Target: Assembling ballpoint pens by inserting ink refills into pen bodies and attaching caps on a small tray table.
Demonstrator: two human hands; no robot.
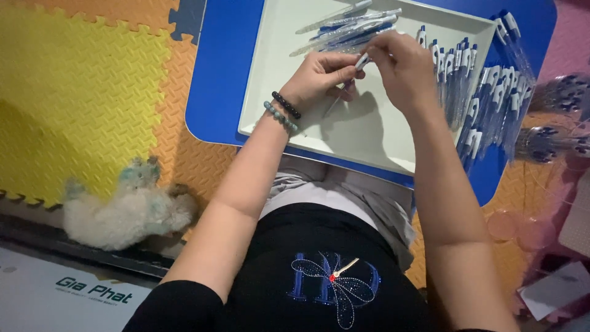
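Far left: yellow foam floor mat (74,92) fills upper left of frame, orange mat tiles (184,154) next to it. Lower left: small fluffy white dog (126,209) with bluish-tinted ears lies on the mat edge, well apart from the hands. White board with print (55,295) in bottom-left corner.

Centre: blue low table (215,74) runs across top of frame, person seated against its near edge. On it a white rectangular tray (369,135), bare in its near half. Left hand (319,77) over the tray's middle, fingers curled in narrow, pinching the lower part of a pen (359,61); two bead bracelets (284,110) on that wrist, one dark, one grey-green. Pen sits between both hands, above the tray, upper centre of frame, tilted; its thin lower end points down toward the tray. Right hand (402,67) just beside the left, fingertips closed tight on the pen's white-and-blue top end. Hands touch at the pen.

Behind the hands, top centre: loose pile of clear pens (344,24) lying in the tray's far side.

Right: row of pens with blue-and-white caps (485,92) along the tray's right edge and spilling onto the table. Far right edge: bundled pens (553,117), blurred, on pink flooring (571,37). Lower right: paper sheets (553,289), unclear.
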